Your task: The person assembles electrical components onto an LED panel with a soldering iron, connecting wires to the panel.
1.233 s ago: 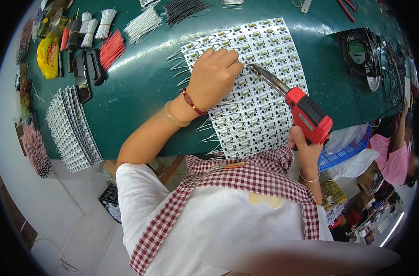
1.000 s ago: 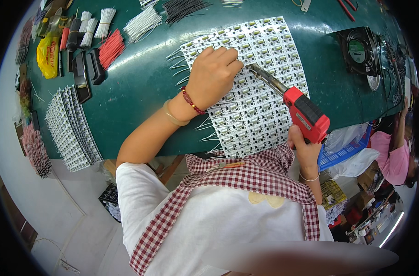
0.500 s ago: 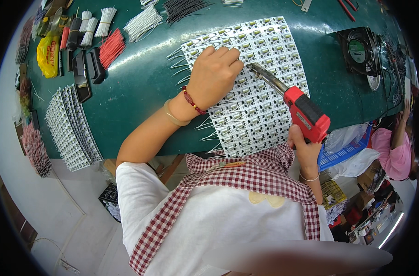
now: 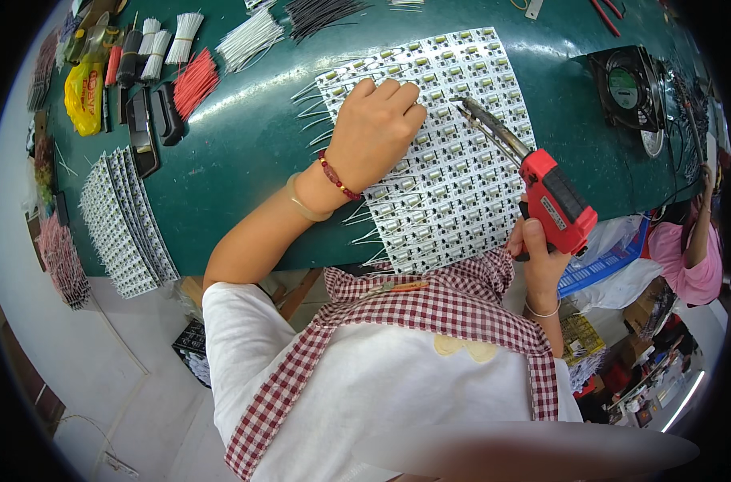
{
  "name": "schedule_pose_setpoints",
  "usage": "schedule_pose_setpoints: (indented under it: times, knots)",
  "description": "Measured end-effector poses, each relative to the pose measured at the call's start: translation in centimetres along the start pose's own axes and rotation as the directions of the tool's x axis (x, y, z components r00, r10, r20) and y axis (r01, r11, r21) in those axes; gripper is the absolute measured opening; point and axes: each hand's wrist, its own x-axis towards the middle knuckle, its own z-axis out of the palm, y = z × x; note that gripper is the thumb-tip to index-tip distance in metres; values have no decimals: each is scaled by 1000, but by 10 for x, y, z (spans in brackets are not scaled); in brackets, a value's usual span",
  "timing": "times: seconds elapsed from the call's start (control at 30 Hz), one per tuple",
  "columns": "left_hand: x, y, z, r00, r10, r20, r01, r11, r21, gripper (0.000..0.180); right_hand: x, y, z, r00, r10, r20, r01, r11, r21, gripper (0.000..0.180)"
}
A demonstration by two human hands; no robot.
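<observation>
A large white panel of small circuit boards [image 4: 454, 169] lies on the green table [image 4: 245, 169], with white wires sticking out along its left edge. My left hand [image 4: 377, 128] rests on the panel's upper left part, fingers curled down; whether it pinches a wire is hidden. My right hand [image 4: 538, 253] grips the handle of a red soldering gun [image 4: 554, 201] at the table's near edge. Its metal tip [image 4: 470, 108] points up and left, just right of my left fingers, over the panel.
Bundles of white, red and black wires [image 4: 221, 56] lie at the table's far left, with a yellow bag [image 4: 84, 96] and black tools. A stack of board panels [image 4: 124, 225] sits at the left edge. A black fan [image 4: 630, 84] stands at right. Another person in pink [image 4: 694, 257] sits at right.
The soldering gun's tip has shifted slightly up and left toward my left fingers. My left hand stays put on the panel.
</observation>
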Motion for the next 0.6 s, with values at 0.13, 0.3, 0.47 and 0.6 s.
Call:
schedule_pose_setpoints:
  times: [0.13,0.3,0.47,0.6]
  knots:
    - [1,6,-6,999,-21,35,17,995,93,12,-1,-3,0,1000,1,4,-1,1000,0,37]
    - [-2,10,-5,993,-115,-3,115,991,73,12,-3,2,-2,999,-10,47,10,1000,11,36]
    - [1,19,-5,970,-220,-107,215,975,-55,15,-7,3,1,999,17,46,-18,999,29,36]
    - [0,20,2,968,-228,-109,218,971,-93,15,-7,15,-1,999,27,45,-32,993,118,15]
